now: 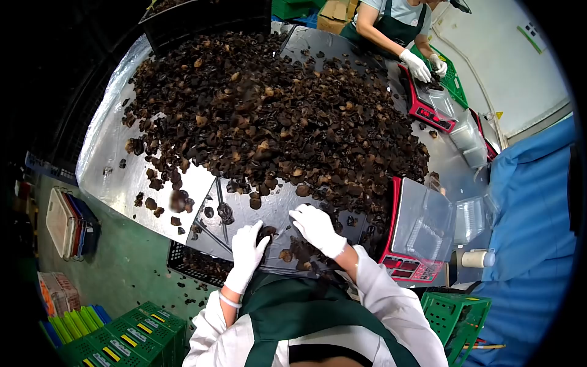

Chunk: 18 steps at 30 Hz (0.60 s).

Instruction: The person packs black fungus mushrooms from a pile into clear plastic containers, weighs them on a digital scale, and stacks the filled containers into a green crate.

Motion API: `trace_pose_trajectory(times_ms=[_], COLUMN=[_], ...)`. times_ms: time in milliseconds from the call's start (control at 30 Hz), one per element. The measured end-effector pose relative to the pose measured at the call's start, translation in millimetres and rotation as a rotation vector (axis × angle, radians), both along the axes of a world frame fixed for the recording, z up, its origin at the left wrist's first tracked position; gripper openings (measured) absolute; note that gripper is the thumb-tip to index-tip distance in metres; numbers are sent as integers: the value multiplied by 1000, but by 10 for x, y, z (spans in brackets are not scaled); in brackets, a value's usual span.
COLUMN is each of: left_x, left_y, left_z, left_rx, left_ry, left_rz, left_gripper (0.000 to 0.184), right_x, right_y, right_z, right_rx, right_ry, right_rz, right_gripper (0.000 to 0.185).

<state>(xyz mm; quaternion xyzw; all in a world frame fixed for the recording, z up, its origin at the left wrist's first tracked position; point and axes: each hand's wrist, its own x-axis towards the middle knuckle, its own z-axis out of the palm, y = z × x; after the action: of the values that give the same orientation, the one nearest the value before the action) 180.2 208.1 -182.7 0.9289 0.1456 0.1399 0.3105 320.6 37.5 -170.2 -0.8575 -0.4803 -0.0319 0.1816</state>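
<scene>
My left hand (247, 254), in a white glove, is low over the near edge of the metal-topped table (251, 211). Its fingers point forward and its thumb stands apart. A dark wood ear mushroom (268, 232) lies at the fingertips; whether they touch it I cannot tell. To the right, my gloved right hand (319, 230) reaches over the table with fingers stretched out and nothing visible in them. A large heap of wood ear mushrooms (263, 122) spreads just beyond both hands. Loose pieces (299, 251) lie between my hands and my apron.
On the right, a red scale (403, 267) carries clear plastic boxes (425, 226). Across the table, a co-worker (391, 30) in white gloves handles mushrooms at another red scale (431, 116). A black crate (199, 263) sits below the left edge; green crates (131, 336) stand on the floor.
</scene>
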Motion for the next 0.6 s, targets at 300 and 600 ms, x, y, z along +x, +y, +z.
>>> trace_pose_trajectory(times_ms=[300, 600], left_x=[-248, -838], left_y=[421, 639], left_z=[-66, 112], left_rx=[-559, -552], left_ry=[-91, -198], left_rz=[303, 479], left_gripper=[8, 8], right_x=[-221, -244], right_y=[248, 405], right_z=[-197, -161], right_rx=[153, 199], right_ry=[109, 321], right_rz=[121, -10], right_gripper=[7, 3])
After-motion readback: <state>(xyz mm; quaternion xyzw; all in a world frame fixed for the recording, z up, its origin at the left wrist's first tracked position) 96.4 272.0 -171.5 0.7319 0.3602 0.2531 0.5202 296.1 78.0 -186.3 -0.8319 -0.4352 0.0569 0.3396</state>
